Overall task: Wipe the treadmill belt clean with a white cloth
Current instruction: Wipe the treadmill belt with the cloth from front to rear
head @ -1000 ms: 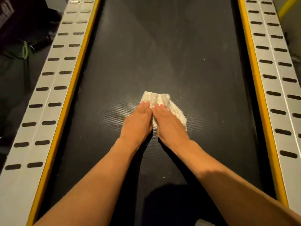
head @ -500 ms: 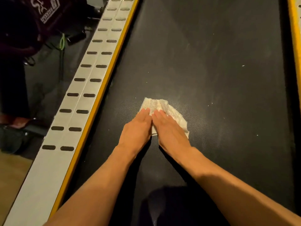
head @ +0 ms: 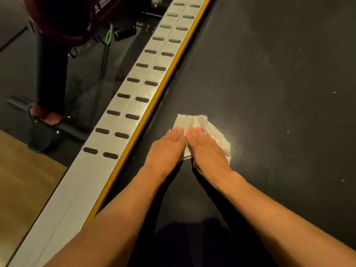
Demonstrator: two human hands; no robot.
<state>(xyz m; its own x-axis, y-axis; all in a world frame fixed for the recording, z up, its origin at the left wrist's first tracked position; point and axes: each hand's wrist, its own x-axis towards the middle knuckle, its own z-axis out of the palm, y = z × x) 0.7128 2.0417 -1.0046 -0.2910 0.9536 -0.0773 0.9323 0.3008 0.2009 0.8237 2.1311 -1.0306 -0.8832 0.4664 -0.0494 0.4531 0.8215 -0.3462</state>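
Down on the treadmill belt, near its left edge, lies the white cloth, crumpled, its far end and right side showing past the fingers. Both hands press on it side by side, touching each other: the left hand and the right hand lie flat, palms down, fingers straight and together. Pale specks dot the belt to the right. Along the left edge run a yellow strip and a grey slotted side rail, with wooden floor beyond.

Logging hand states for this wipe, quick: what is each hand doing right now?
Left hand: open, fingers straight, pressing flat on the white cloth.
Right hand: open, fingers straight, pressing flat on the same cloth.
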